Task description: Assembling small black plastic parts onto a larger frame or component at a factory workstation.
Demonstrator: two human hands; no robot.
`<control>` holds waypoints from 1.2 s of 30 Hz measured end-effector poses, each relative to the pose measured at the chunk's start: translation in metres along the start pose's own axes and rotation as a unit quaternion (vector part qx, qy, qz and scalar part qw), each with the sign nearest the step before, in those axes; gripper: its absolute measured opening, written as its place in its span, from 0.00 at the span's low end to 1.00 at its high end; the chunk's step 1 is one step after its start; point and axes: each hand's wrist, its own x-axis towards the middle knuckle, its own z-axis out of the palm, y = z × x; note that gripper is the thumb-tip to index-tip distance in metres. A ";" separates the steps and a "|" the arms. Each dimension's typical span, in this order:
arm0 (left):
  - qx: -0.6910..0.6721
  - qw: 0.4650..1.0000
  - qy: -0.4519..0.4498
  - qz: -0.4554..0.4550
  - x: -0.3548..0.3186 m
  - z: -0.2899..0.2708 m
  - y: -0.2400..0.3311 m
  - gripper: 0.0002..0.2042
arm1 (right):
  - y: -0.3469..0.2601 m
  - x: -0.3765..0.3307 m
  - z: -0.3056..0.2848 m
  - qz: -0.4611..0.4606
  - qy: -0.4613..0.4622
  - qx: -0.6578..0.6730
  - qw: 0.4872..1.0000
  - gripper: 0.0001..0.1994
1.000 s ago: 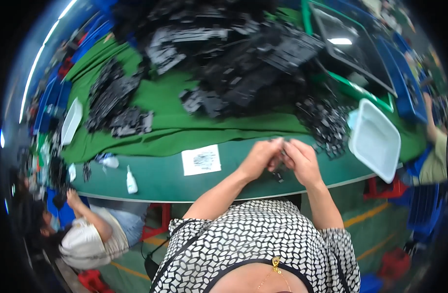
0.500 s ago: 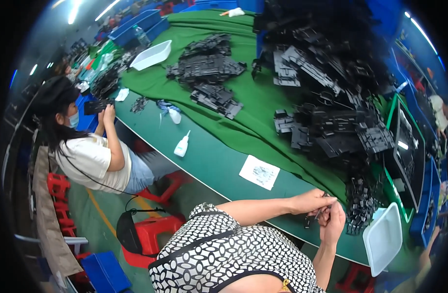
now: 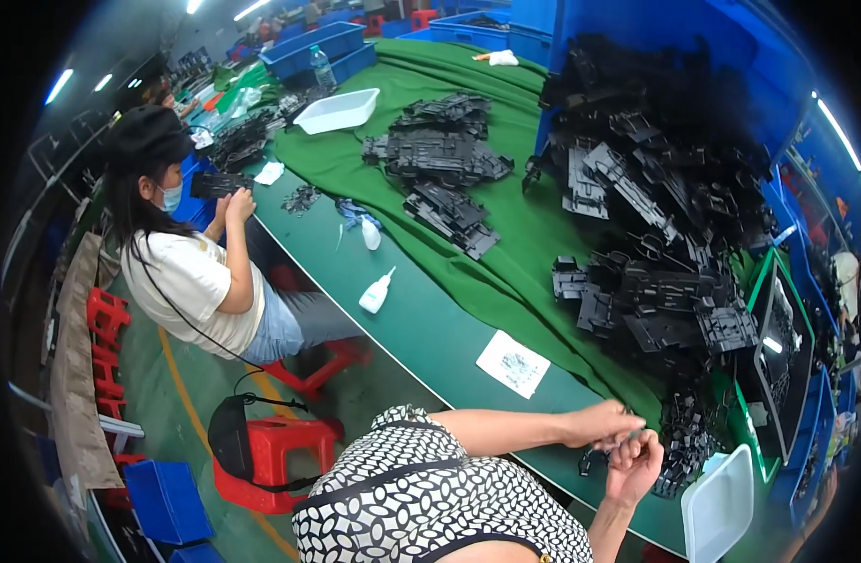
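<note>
Evidently, the green table (image 3: 440, 328) ran slantwise, its near edge dropping from upper left to lower right, with a green cloth (image 3: 515, 253) spread along its far side. On that cloth sat the heap (image 3: 674, 291) of black frames, the front one lying lengthwise left to right. A white tray (image 3: 719, 511) stood at the right, its long axis up and down, top tipped rightward. Beside it lay the small black clips (image 3: 688, 441). Just left of these, the left hand (image 3: 599, 424) pointed right and the right hand (image 3: 634, 460) upward, fingers curled and tips nearly meeting; I cannot tell what they gripped. A black piece (image 3: 595, 462) showed just below the left hand, its long axis unclear.
</note>
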 end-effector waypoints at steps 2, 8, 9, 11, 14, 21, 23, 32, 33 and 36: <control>0.057 0.998 -0.011 0.019 -0.006 0.009 0.009 0.19 | 0.001 0.000 0.008 -0.014 -0.001 -0.101 0.995 0.12; 0.074 0.996 -0.042 0.014 -0.004 0.004 -0.001 0.19 | 0.002 0.003 -0.002 -0.015 -0.004 -0.233 0.972 0.18; 0.075 0.996 -0.052 0.022 -0.005 0.005 0.001 0.19 | 0.003 0.002 0.000 -0.019 0.040 -0.267 0.963 0.18; 0.091 0.995 -0.051 -0.003 -0.007 0.002 0.006 0.18 | 0.005 0.000 0.006 -0.014 0.050 -0.240 0.969 0.18; 0.090 0.994 -0.057 -0.021 -0.008 0.003 0.004 0.19 | -0.004 0.000 -0.001 0.011 -0.021 -0.169 0.985 0.13; 0.085 0.995 0.010 -0.053 0.005 0.004 0.001 0.22 | -0.011 -0.001 0.002 -0.002 -0.012 -0.273 0.962 0.11; 0.056 0.996 0.053 -0.044 0.005 0.003 -0.005 0.21 | -0.011 0.000 0.004 0.013 -0.011 -0.290 0.957 0.11; -0.228 0.969 0.059 -0.074 0.004 -0.002 0.003 0.19 | -0.003 0.000 -0.006 -0.024 0.005 0.095 0.995 0.14; -0.232 0.967 0.085 -0.054 0.005 -0.001 0.008 0.20 | -0.007 0.002 -0.008 -0.052 0.032 0.085 0.995 0.15; -0.271 0.959 0.086 -0.014 0.008 -0.008 0.012 0.19 | -0.002 0.009 -0.012 -0.128 0.057 -0.156 0.978 0.12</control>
